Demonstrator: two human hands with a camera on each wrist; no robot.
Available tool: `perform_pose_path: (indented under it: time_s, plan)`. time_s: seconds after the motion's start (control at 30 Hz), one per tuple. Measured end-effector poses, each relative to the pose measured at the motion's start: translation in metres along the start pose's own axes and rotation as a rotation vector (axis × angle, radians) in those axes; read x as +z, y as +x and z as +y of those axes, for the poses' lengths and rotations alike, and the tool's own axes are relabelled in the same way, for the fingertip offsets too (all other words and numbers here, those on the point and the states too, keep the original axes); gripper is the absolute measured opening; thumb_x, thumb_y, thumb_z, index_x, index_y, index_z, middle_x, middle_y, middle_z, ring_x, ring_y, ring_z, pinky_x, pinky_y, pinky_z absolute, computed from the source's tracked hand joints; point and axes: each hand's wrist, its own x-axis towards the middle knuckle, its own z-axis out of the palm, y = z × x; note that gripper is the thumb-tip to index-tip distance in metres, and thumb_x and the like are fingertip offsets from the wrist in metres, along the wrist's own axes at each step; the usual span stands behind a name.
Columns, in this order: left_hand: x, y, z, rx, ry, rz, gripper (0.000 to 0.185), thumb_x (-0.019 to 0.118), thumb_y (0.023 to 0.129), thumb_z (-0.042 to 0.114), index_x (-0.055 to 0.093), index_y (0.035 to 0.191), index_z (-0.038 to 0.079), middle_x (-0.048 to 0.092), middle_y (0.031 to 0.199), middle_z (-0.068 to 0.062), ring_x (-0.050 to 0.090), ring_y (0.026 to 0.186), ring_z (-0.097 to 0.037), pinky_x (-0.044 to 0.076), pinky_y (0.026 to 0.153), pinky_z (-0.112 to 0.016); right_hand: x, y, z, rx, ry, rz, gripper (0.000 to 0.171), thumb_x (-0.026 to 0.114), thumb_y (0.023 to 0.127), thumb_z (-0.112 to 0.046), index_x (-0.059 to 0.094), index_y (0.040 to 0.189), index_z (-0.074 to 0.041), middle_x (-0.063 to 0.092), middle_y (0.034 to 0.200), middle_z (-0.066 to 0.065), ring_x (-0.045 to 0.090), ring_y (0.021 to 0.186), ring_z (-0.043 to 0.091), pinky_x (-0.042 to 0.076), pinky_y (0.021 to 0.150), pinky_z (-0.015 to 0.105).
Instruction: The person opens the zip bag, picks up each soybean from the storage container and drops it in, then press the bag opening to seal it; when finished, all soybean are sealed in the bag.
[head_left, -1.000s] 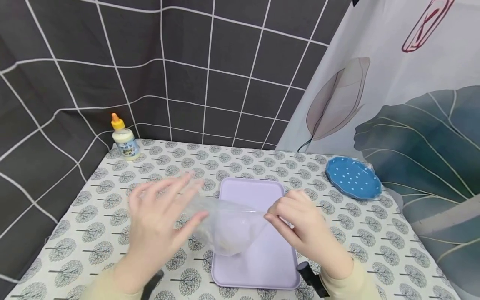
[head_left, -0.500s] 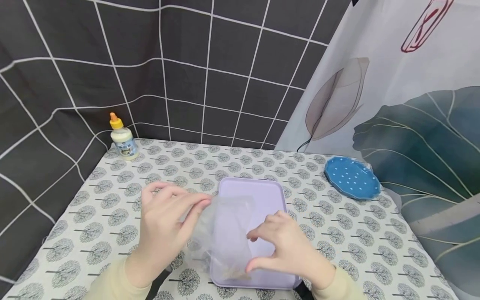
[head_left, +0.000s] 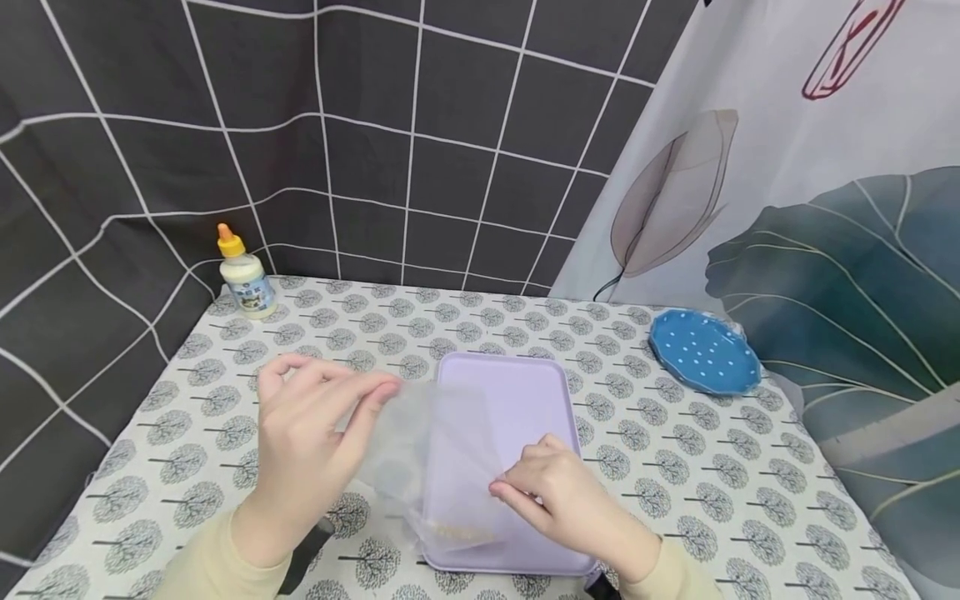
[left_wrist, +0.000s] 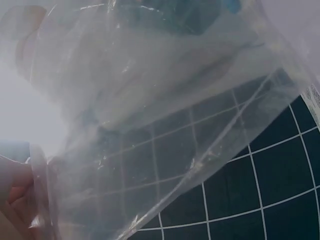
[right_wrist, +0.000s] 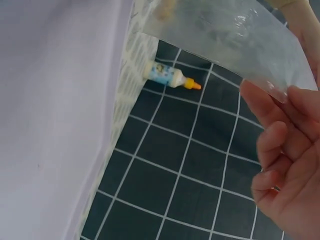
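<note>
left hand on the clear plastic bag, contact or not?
Touching. Head view: left hand fingers pinch the clear plastic bag edge above the lilac tray.

The clear plastic bag (left_wrist: 150,100) fills almost the whole left wrist view, so the left hand (left_wrist: 17,200) shows only as a small part at the frame edge. In the right wrist view the right hand (right_wrist: 290,165) is cut by the edge. The label on the glue bottle (head_left: 243,275) is too small to read.

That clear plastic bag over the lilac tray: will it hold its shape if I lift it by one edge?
Probably not. The clear plastic bag creases and sags between the left hand and right hand, so it looks floppy and light. Its glossy film may slip.
</note>
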Motion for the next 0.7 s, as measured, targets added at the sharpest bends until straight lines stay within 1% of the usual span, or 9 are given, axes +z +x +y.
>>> perform_pose_path:
  time_s: [0.1,0.2,0.27,0.3,0.37,0.43,0.5,0.63,0.7]
  plan:
    - [0.000,0.000,0.002,0.011,0.002,-0.038,0.024,0.059,0.083,0.030,0.071,0.074,0.011,0.065,0.060,0.002,0.052,0.058,-0.010,0.032,0.084,-0.035,-0.004,0.000,0.001,0.041,-0.013,0.003,0.013,0.058,0.082,-0.034,0.065,0.081,-0.023,0.062,0.071,-0.018,0.046,0.062,-0.006,0.032,0.065,0.013]
    - [0.002,0.001,0.005,0.058,-0.001,-0.083,0.025,0.057,0.084,0.031,0.071,0.076,0.012,0.065,0.060,0.003,0.053,0.059,-0.010,0.033,0.080,-0.037,-0.009,0.003,0.001,0.081,-0.015,0.049,0.026,0.059,0.079,-0.043,0.064,0.093,-0.021,0.062,0.079,-0.016,0.046,0.064,-0.003,0.032,0.064,0.014]
    - [0.004,0.002,0.008,0.101,-0.015,-0.113,0.023,0.057,0.084,0.030,0.071,0.078,0.013,0.065,0.060,0.005,0.053,0.060,-0.009,0.034,0.077,-0.038,-0.013,0.008,-0.001,0.107,0.010,0.115,0.032,0.061,0.077,-0.044,0.063,0.098,-0.020,0.060,0.077,-0.016,0.042,0.061,-0.002,0.030,0.062,0.012]
    - [0.005,0.002,0.010,0.126,-0.023,-0.124,0.022,0.057,0.083,0.030,0.071,0.079,0.013,0.066,0.061,0.006,0.053,0.060,-0.009,0.034,0.076,-0.038,-0.015,0.010,-0.002,0.109,0.031,0.156,0.032,0.062,0.077,-0.042,0.063,0.100,-0.019,0.058,0.074,-0.016,0.039,0.059,-0.001,0.029,0.061,0.011]
    - [0.006,0.003,0.012,0.165,-0.037,-0.135,0.022,0.058,0.083,0.031,0.071,0.082,0.013,0.067,0.063,0.006,0.054,0.062,-0.009,0.034,0.074,-0.038,-0.017,0.015,-0.003,0.100,0.075,0.249,0.024,0.063,0.078,-0.034,0.064,0.096,-0.018,0.055,0.067,-0.015,0.037,0.056,0.000,0.028,0.058,0.009]
    - [0.007,0.002,0.012,0.171,-0.032,-0.129,0.025,0.057,0.083,0.034,0.071,0.086,0.013,0.068,0.068,0.005,0.055,0.065,-0.010,0.034,0.075,-0.038,-0.019,0.019,-0.004,0.085,0.120,0.328,0.015,0.063,0.080,-0.025,0.065,0.090,-0.015,0.052,0.062,-0.014,0.037,0.055,0.000,0.028,0.056,0.008]
    - [0.005,0.001,0.010,0.140,-0.026,-0.102,0.031,0.055,0.083,0.038,0.070,0.090,0.011,0.069,0.076,0.002,0.055,0.069,-0.013,0.034,0.079,-0.037,-0.020,0.020,-0.004,0.069,0.147,0.381,0.009,0.062,0.080,-0.019,0.066,0.086,-0.013,0.052,0.060,-0.013,0.038,0.054,0.000,0.030,0.055,0.008]
    - [0.000,-0.007,-0.002,0.001,-0.026,-0.044,0.043,0.051,0.084,0.044,0.067,0.097,0.006,0.069,0.092,-0.007,0.055,0.080,-0.020,0.030,0.089,-0.033,-0.022,0.019,0.000,0.079,0.165,0.416,0.007,0.062,0.080,-0.016,0.066,0.083,-0.011,0.056,0.062,-0.011,0.039,0.055,-0.002,0.032,0.053,0.007]
    - [-0.003,-0.014,-0.009,-0.070,-0.016,-0.065,0.046,0.050,0.085,0.045,0.065,0.103,0.006,0.067,0.097,-0.009,0.054,0.084,-0.022,0.029,0.090,-0.033,-0.023,0.017,0.003,0.092,0.162,0.421,0.007,0.062,0.080,-0.015,0.066,0.084,-0.011,0.059,0.064,-0.010,0.039,0.055,-0.002,0.032,0.053,0.007]
